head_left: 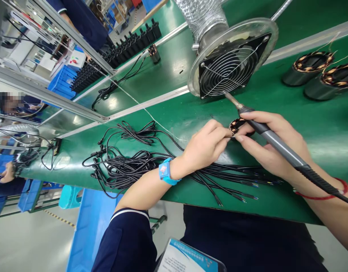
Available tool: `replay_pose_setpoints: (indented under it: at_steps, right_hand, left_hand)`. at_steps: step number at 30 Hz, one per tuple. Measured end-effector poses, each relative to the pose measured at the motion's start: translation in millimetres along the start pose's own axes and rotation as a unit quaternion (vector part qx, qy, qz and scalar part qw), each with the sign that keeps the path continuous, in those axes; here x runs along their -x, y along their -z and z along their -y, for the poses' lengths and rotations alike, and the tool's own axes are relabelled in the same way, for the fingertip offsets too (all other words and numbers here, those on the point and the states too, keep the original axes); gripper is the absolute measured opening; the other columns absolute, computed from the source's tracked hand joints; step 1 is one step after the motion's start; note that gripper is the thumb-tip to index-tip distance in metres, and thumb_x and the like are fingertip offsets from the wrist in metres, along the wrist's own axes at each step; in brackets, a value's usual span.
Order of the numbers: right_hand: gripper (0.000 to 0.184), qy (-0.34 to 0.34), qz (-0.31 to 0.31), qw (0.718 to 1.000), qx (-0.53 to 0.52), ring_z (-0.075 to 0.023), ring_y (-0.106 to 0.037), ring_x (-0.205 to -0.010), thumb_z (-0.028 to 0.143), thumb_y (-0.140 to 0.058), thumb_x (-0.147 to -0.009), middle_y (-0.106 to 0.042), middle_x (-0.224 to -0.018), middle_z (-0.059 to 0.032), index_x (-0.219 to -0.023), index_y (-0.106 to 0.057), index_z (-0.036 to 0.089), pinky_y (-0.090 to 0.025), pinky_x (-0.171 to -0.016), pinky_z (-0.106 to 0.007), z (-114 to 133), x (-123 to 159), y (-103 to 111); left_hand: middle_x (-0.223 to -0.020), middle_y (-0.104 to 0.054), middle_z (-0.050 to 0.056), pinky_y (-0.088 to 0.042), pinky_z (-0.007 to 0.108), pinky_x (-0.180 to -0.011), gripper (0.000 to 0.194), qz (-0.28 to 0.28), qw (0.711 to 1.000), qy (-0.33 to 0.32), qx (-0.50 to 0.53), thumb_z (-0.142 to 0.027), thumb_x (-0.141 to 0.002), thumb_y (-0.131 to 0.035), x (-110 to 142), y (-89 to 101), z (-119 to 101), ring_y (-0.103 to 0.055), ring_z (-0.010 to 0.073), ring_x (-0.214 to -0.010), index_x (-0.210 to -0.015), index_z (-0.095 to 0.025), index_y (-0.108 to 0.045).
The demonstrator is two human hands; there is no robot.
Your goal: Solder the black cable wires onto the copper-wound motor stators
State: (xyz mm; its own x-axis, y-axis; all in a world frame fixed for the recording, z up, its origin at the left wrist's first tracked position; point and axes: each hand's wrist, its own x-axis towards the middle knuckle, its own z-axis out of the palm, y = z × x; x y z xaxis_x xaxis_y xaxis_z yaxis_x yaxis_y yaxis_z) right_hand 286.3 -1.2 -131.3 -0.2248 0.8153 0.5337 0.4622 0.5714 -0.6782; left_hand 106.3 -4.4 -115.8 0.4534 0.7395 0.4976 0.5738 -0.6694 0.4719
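Observation:
My right hand [276, 143] is closed around a grey soldering iron [271, 138], its tip pointing up and left toward a round fan grille. The thumb and fingers of that hand also reach a small motor stator [235, 124] with copper windings. At the stator's left side, my left hand [209, 145] pinches with thumb and fingertips; whether a thin wire or the stator's edge is between them I cannot make out. Under my left wrist, which wears a blue band, lies a bundle of black cables [125, 166] with stripped ends fanning right.
A fume extractor fan [230, 70] with a foil duct [203, 15] stands just beyond my hands. Two larger stators [312, 68] [332, 81] sit at the right. Across the metal rail are another small stator [154, 54] and rows of black parts [128, 45]. A blue bin [88, 223] is below left.

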Motion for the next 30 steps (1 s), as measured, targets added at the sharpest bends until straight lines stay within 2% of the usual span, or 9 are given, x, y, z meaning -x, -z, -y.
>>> replay_pose_setpoints:
  at_steps: [3, 8, 11, 15, 18, 20, 25, 30]
  right_hand:
    - [0.035, 0.016, 0.038, 0.999, 0.015, -0.0199, -0.058, -0.104, 0.041, -0.051, -0.093, -0.064, -0.096, 0.0013, -0.125, -0.05, 0.029, -0.048, -0.088, -0.038, -8.9, -0.1, 2.3]
    - [0.043, 0.044, 0.083, 0.995, 0.034, -0.02, -0.056, -0.107, 0.029, -0.045, -0.086, -0.057, -0.121, 0.0, -0.129, -0.047, 0.029, -0.048, -0.092, -0.039, -16.8, -2.8, 5.5]
    - [0.052, 0.038, 0.089, 0.995, 0.034, -0.0202, -0.055, -0.11, 0.024, -0.044, -0.079, -0.059, -0.117, 0.0013, -0.13, -0.045, 0.03, -0.047, -0.093, -0.039, -15.9, -3.6, 12.8]
    - [0.047, 0.025, 0.107, 0.994, 0.025, -0.0184, -0.052, -0.115, 0.029, -0.043, -0.086, -0.063, -0.104, 0.0033, -0.132, -0.042, 0.029, -0.043, -0.096, -0.036, -18.7, -3.2, 21.9]
    - [0.037, 0.046, 0.109, 0.992, 0.045, -0.0169, -0.055, -0.107, 0.042, -0.045, -0.094, -0.064, -0.098, 0.0038, -0.128, -0.046, 0.029, -0.044, -0.091, -0.032, -22.0, -4.1, 18.5]
    - [0.035, 0.029, 0.087, 0.993, 0.071, -0.0159, -0.057, -0.099, 0.049, -0.043, -0.096, -0.064, -0.095, 0.0039, -0.125, -0.049, 0.029, -0.045, -0.088, -0.031, -21.5, -6.4, 11.8]
    - [0.041, 0.0, 0.064, 0.994, 0.086, -0.0161, -0.058, -0.094, 0.056, -0.037, -0.098, -0.064, -0.093, 0.0039, -0.125, -0.049, 0.028, -0.045, -0.083, -0.033, -17.3, -12.6, -0.9]
    - [0.052, -0.045, 0.079, 0.996, 0.001, -0.0187, -0.059, -0.1, 0.061, -0.05, -0.09, -0.064, -0.096, 0.0014, -0.13, -0.047, 0.029, -0.046, -0.09, -0.038, -18.3, -9.0, 4.0]
  left_hand:
    - [-0.083, -0.057, 0.003, -0.048, 0.024, -0.074, 0.008, 0.004, 0.999, 0.044, 0.029, -0.012, -0.087, -0.052, -4.3, 4.6, -0.7, -0.054, 0.0112, -0.082, -0.084, -0.014, -0.059]
    - [-0.081, -0.053, 0.001, -0.046, 0.024, -0.075, 0.008, 0.078, 0.983, 0.159, 0.055, -0.007, -0.081, -0.054, -19.5, 17.2, -0.9, -0.052, 0.011, -0.082, -0.076, -0.014, -0.056]
    - [-0.078, -0.05, 0.0, -0.045, 0.024, -0.072, 0.01, 0.104, 0.974, 0.189, 0.065, -0.006, -0.079, -0.053, -26.1, 20.0, 0.6, -0.05, 0.0103, -0.077, -0.074, -0.014, -0.055]
    - [-0.077, -0.048, -0.001, -0.044, 0.024, -0.071, 0.01, 0.086, 0.972, 0.198, 0.095, -0.006, -0.079, -0.053, -23.4, 14.5, 2.6, -0.048, 0.0093, -0.076, -0.074, -0.014, -0.054]
    - [-0.077, -0.048, -0.001, -0.044, 0.023, -0.07, 0.008, 0.062, 0.974, 0.19, 0.11, -0.007, -0.079, -0.054, -18.3, 9.4, 3.1, -0.048, 0.009, -0.075, -0.075, -0.014, -0.054]
    - [-0.077, -0.049, -0.001, -0.044, 0.023, -0.07, 0.009, 0.054, 0.976, 0.18, 0.114, -0.007, -0.079, -0.054, -16.4, 7.5, 3.0, -0.049, 0.0093, -0.077, -0.075, -0.014, -0.054]
    - [-0.077, -0.052, -0.001, -0.045, 0.024, -0.071, 0.01, 0.031, 0.981, 0.159, 0.104, -0.006, -0.079, -0.054, -14.5, 5.8, 3.7, -0.049, 0.01, -0.079, -0.076, -0.016, -0.052]
    - [-0.078, -0.053, 0.0, -0.045, 0.025, -0.07, 0.01, 0.036, 0.981, 0.171, 0.086, -0.007, -0.08, -0.054, -13.8, 5.2, 4.7, -0.05, 0.0106, -0.077, -0.076, -0.016, -0.052]
